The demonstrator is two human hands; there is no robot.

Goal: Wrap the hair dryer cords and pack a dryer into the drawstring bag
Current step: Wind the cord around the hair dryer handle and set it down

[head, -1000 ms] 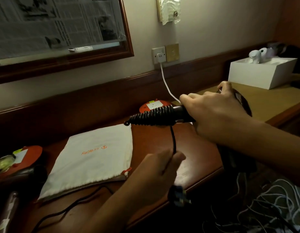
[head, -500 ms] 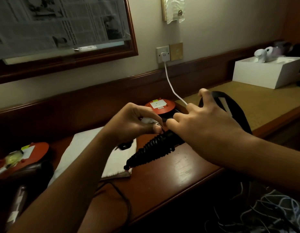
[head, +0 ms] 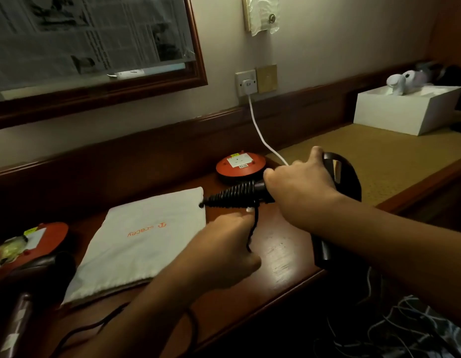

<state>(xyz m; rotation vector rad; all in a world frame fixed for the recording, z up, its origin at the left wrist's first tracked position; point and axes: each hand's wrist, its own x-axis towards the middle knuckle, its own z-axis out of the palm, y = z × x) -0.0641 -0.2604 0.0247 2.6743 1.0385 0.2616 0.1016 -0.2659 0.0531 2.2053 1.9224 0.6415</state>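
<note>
My right hand (head: pixel 299 192) grips a black hair dryer (head: pixel 343 182) by its handle, held above the wooden desk. The handle end is wound with black cord coils (head: pixel 232 197) that point left. My left hand (head: pixel 224 251) is closed on the loose black cord (head: pixel 252 228) hanging below the coils. A white drawstring bag (head: pixel 141 241) with orange lettering lies flat on the desk to the left. A second dark hair dryer (head: pixel 30 277) lies at the far left, partly out of view.
Two round red bases (head: pixel 239 166) (head: pixel 41 236) sit on the desk (head: pixel 283 257). A white cable (head: pixel 260 133) runs from the wall socket (head: pixel 246 82) toward my right hand. A white box (head: pixel 405 109) stands at the back right. Tangled cables (head: pixel 405 329) lie below the desk edge.
My left hand dropped from the coils, pulling the cord downward. The dryer's wound handle rose from tilted down-left to nearly level.
</note>
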